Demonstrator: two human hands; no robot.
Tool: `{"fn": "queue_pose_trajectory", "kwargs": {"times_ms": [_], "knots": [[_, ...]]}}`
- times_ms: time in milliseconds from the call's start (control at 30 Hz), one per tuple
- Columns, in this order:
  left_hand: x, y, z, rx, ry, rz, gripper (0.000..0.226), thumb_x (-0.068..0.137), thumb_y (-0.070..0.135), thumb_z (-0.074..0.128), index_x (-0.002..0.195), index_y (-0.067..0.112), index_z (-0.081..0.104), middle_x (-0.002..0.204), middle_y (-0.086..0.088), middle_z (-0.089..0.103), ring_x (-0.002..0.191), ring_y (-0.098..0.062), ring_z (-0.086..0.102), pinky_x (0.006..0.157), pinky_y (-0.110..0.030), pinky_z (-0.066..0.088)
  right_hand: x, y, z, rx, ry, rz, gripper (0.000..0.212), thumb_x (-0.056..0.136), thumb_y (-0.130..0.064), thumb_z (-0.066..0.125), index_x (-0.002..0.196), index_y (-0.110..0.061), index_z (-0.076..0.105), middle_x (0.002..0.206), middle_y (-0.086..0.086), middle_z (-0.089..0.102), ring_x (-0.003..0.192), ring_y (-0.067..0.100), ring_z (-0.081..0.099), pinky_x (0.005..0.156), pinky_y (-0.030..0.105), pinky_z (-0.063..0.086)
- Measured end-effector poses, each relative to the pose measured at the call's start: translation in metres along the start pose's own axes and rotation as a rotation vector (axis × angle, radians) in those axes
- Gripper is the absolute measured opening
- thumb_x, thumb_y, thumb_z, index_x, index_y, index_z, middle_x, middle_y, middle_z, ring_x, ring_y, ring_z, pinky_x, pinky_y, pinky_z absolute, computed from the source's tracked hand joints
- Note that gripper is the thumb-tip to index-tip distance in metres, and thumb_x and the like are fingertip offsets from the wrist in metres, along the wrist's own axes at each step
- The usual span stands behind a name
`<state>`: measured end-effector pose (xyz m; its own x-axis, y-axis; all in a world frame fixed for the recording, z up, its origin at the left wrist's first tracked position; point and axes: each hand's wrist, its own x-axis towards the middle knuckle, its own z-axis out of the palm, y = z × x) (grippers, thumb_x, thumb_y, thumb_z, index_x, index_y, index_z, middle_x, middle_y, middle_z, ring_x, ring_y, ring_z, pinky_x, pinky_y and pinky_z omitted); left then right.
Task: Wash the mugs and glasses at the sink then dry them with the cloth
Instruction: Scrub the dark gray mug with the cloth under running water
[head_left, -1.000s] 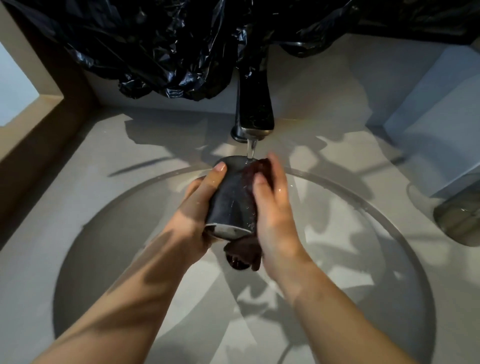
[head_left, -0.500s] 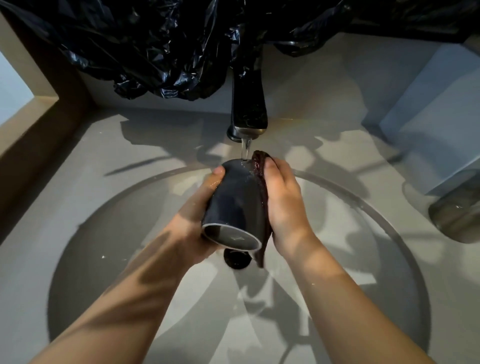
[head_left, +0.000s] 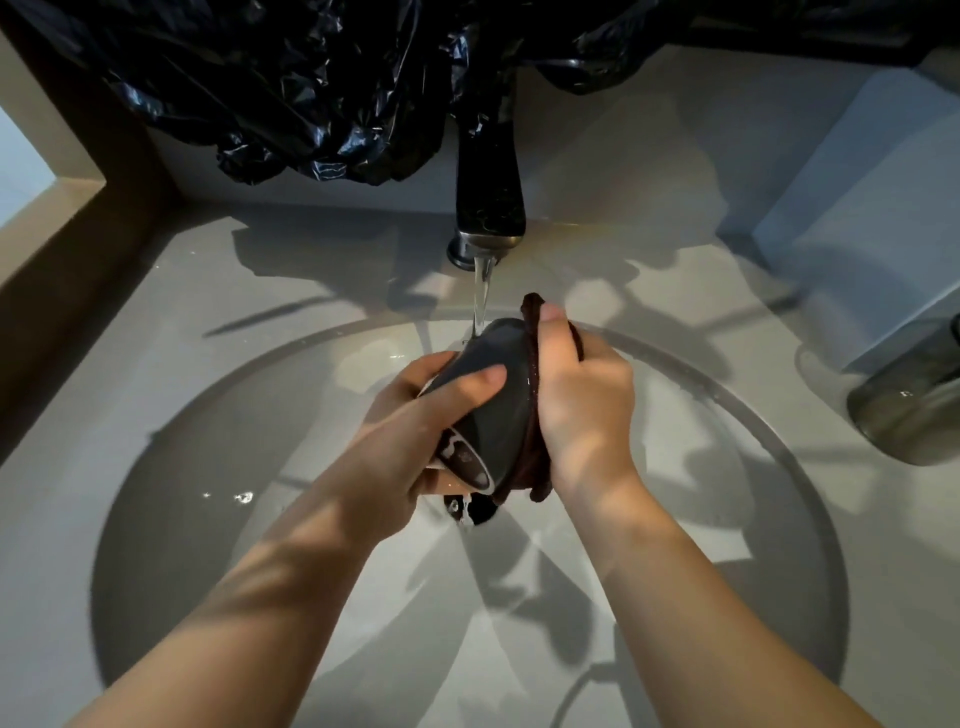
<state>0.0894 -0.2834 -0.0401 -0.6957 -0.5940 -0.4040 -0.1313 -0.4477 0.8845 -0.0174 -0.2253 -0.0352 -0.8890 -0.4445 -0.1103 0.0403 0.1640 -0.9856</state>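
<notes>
Here both forearms reach in over the round pale-grey sink basin (head_left: 208, 519), and the hands meet above its dark drain hole (head_left: 480, 512). The left hand (head_left: 400, 431) grips a dark grey glazed mug (head_left: 498, 421), thumb laid across the near wall and fingers curled beneath. The mug is tilted, its mouth towards the person and its base raised towards the tap. The right hand (head_left: 587, 410) is curled round a dark brown cloth (head_left: 531, 317) and presses it against the mug's right side. A thin stream of water (head_left: 482, 291) lands on the raised base, falling from the dark metal tap (head_left: 488, 197). A smoky clear glass (head_left: 914, 405) sits well apart on the pale countertop (head_left: 156, 312) at the right edge. Crumpled black plastic sheeting (head_left: 311, 78) hangs along the back
</notes>
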Motion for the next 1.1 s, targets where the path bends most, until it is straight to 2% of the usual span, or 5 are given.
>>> {"fn": "queue_pose_trajectory", "kwargs": {"times_ms": [200,367,700,933,1100], "knots": [[0.002,0.006,-0.007,-0.472,-0.031,-0.260,0.046,0.060,0.048,0.066,0.092,0.014,0.070,0.077,-0.010,0.072,0.068,-0.027,0.069,0.058,-0.038,0.057,-0.014,0.015,0.015,-0.065,-0.211,-0.317,0.037,0.080,-0.048,0.051,0.114,-0.048,0.038,0.113,-0.026,0.036,0.111,-0.012,0.037,0.091,0.001,0.032],[0.001,0.003,-0.012,-0.557,-0.059,-0.259,0.046,0.066,0.049,0.062,0.089,0.011,0.075,0.089,-0.011,0.074,0.074,-0.027,0.071,0.072,-0.040,0.055,-0.022,0.022,0.012,-0.401,-0.276,-0.547,0.054,0.082,-0.060,0.032,0.135,-0.049,0.035,0.147,-0.013,0.015,0.139,0.018,0.015,0.114,0.043,0.024],[0.008,-0.005,0.000,-0.724,0.015,-0.205,0.041,0.089,0.044,0.048,0.099,0.012,0.071,0.087,-0.010,0.074,0.068,-0.022,0.072,0.069,-0.035,0.049,-0.045,0.030,0.018,-0.539,-0.451,-0.532,0.057,0.086,-0.055,0.020,0.141,-0.045,0.035,0.158,-0.016,0.002,0.136,0.000,-0.023,0.116,0.035,-0.004],[0.008,-0.002,0.008,-0.698,0.032,-0.179,0.054,0.077,0.044,0.059,0.118,0.009,0.065,0.104,-0.013,0.072,0.080,-0.026,0.071,0.064,-0.035,0.059,-0.011,0.011,0.021,0.092,-0.292,-0.140,0.033,0.098,-0.037,0.036,0.125,-0.057,0.037,0.157,-0.012,0.014,0.144,0.011,0.017,0.114,0.028,0.025],[0.007,-0.003,-0.001,-0.698,-0.064,-0.183,0.053,0.090,0.050,0.042,0.121,0.014,0.066,0.116,-0.012,0.068,0.100,-0.028,0.067,0.089,-0.038,0.052,-0.052,0.020,0.021,-0.348,-0.472,-0.370,0.035,0.086,-0.053,0.026,0.112,-0.072,0.013,0.142,-0.038,-0.013,0.139,-0.004,-0.019,0.111,0.019,-0.005]]}}
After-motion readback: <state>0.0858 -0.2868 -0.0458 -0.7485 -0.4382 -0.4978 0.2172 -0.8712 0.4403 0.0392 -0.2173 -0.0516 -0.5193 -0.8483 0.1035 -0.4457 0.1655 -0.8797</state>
